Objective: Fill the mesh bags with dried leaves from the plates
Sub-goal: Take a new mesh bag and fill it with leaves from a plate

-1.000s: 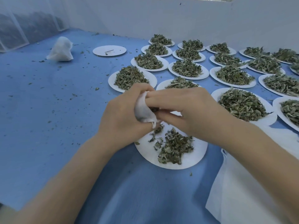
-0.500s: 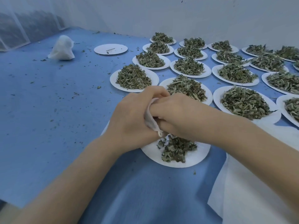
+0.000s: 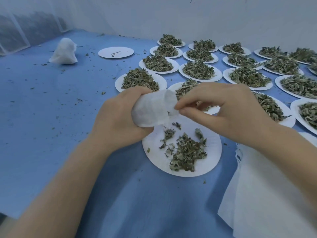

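Blue cloth [image 3: 42, 103] under white walls [image 3: 188, 18]

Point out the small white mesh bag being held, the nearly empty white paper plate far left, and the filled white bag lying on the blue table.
Small white mesh bag [image 3: 151, 110], head view: middle of its fabric.
Nearly empty white paper plate [image 3: 106, 52], head view: bare left part.
Filled white bag [image 3: 63, 52], head view: centre of its body.
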